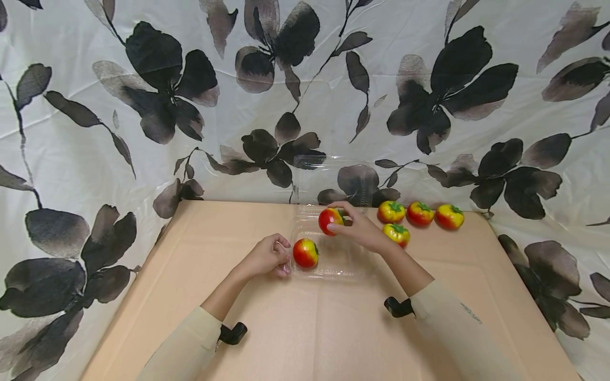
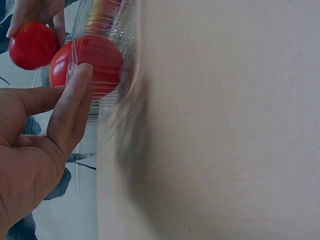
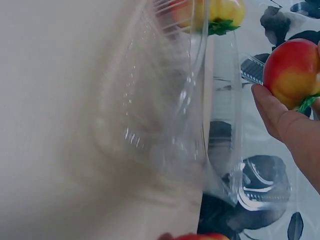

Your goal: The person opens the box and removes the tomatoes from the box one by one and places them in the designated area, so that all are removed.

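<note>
A clear plastic clamshell container (image 1: 333, 270) lies on the table with its lid (image 1: 333, 180) raised at the back. My left hand (image 1: 269, 255) pinches the container's left edge between thumb and fingers, as the left wrist view shows. Inside, at the front left, sits a round red-and-yellow fruit (image 1: 305, 253), seen through the wall in the left wrist view. Above the container's back part, my right hand (image 1: 357, 227) grips a second such fruit (image 1: 330, 221) between thumb and fingers. Its green leafy top (image 3: 308, 102) shows in the right wrist view.
Several more red-and-yellow fruits (image 1: 420, 214) stand on the table right of the container, one of them (image 1: 396, 235) close to my right forearm. The tan table (image 1: 286, 328) meets a hanging floral cloth (image 1: 214, 116) at its back edge.
</note>
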### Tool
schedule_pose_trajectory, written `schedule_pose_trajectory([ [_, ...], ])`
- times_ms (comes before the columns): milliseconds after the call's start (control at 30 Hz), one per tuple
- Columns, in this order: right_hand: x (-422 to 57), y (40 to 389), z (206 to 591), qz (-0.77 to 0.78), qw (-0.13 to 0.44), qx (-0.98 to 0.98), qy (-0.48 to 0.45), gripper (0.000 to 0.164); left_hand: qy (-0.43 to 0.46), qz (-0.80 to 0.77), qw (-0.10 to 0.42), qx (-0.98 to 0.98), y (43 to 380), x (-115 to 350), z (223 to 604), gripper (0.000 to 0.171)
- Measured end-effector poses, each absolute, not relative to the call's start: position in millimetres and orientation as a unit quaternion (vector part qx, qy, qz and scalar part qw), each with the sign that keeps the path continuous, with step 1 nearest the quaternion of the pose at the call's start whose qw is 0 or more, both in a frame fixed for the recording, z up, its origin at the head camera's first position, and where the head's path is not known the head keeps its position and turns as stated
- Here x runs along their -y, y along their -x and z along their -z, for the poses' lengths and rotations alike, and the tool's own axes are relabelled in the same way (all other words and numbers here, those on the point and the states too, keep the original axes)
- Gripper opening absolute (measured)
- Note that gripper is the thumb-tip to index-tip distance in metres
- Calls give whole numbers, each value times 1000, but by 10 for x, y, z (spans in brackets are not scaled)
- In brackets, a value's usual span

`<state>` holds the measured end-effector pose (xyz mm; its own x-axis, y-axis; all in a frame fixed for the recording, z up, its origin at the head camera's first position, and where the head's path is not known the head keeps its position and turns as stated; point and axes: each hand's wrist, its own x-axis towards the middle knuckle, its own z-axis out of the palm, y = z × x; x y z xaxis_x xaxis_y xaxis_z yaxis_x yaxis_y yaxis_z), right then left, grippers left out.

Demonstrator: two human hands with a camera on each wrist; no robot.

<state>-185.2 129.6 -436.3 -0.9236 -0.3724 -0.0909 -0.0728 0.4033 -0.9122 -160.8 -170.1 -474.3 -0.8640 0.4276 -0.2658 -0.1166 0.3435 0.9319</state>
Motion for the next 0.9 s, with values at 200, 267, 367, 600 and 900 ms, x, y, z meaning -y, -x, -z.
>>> schedule_pose_trajectory([
  [200, -1462, 1786, 4293, 539, 128, -821, 138, 59, -98, -567, 242, -781, 1598, 1694, 4736, 27],
  [267, -1529, 1764, 4269, 541, 122, -821, 137, 60, -100, -567, 242, -781, 1596, 1691, 4733, 27],
  [367, -1636, 1740, 4248, 537, 109, -825, 135, 62, -100, -567, 243, -781, 1598, 1687, 4724, 27],
  [600, -1885, 1680, 4219, 523, 89, -839, 119, 64, -102, -565, 240, -783, 1617, 1688, 4730, 27],
  [900, -2198, 1551, 4230, 499, 74, -859, 89, 67, -102, -563, 242, -784, 1606, 1682, 4732, 27],
])
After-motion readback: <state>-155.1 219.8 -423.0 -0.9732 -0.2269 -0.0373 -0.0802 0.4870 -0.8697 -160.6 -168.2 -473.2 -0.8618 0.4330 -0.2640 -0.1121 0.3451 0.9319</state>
